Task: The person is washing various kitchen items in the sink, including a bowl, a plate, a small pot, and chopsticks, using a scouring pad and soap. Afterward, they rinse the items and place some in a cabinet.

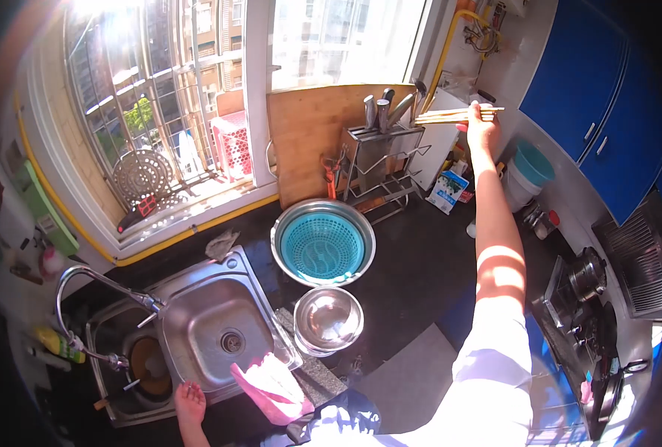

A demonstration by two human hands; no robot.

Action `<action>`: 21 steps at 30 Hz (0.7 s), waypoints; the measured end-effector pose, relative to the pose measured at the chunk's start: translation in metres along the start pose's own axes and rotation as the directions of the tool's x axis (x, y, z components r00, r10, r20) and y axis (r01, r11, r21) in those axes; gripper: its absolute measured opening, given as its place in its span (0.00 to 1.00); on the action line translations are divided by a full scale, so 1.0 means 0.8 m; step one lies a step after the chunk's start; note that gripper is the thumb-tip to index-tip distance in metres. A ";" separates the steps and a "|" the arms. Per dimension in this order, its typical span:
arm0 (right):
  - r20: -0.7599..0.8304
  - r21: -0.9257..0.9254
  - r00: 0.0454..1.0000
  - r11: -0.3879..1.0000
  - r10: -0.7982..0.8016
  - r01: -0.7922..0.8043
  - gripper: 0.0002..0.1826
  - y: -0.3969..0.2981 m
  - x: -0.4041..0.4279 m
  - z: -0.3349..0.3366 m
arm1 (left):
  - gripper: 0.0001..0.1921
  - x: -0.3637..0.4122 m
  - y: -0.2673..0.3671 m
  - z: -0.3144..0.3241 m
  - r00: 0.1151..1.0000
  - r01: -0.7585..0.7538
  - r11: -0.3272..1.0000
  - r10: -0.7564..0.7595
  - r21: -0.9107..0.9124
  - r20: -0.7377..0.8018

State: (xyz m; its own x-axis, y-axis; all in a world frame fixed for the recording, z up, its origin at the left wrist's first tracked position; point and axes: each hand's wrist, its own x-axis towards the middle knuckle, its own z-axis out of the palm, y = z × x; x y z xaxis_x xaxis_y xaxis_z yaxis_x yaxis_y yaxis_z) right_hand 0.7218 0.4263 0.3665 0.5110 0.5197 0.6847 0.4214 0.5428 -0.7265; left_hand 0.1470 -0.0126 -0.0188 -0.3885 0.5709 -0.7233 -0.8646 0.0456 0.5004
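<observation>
My right hand [482, 127] is stretched out at the upper right, closed around several wooden chopsticks [445, 115] held roughly level. They are beside a metal knife rack [384, 148] with knives and utensils standing in it. My left hand [190, 399] rests at the near edge of the double steel sink [213, 324], palm up with fingers a little curled and nothing seen in it. A pink cloth [272, 391] hangs over the sink's near right corner. Right of the sink stand a steel bowl [329, 319] and a turquoise colander [322, 246] inside a larger steel basin [370, 237].
A wooden board [308, 145] leans by the window behind the rack. The faucet [107, 285] arches over the left basin, where a round brown item [149, 366] lies. Blue cabinets [577, 84] hang at the upper right, above a stove [571, 329] with a black pot [587, 274].
</observation>
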 end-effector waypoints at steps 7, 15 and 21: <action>0.175 -0.309 0.979 0.950 0.105 -0.046 0.13 0.061 0.062 0.066 | 0.14 -0.050 0.008 0.008 0.981 -0.160 0.987 0.158 -0.011 -0.117; 0.356 -0.575 0.896 0.818 0.264 -0.012 0.18 0.093 0.113 0.127 | 0.13 -0.062 -0.005 -0.005 0.965 -0.171 0.985 0.174 0.033 -0.195; 0.274 -0.670 0.868 0.729 0.414 -0.136 0.21 0.140 0.114 0.155 | 0.13 -0.062 -0.010 0.001 0.964 -0.166 0.985 0.173 0.048 -0.204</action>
State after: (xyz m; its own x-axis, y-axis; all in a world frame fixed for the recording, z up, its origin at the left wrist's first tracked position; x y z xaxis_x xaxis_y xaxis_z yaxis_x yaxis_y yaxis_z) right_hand 0.7225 0.6164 0.3548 0.4124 0.8568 0.3095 0.7401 -0.1171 -0.6622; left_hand 0.1734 -0.0409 0.0133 -0.5888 0.3905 -0.7077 -0.7716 -0.0109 0.6360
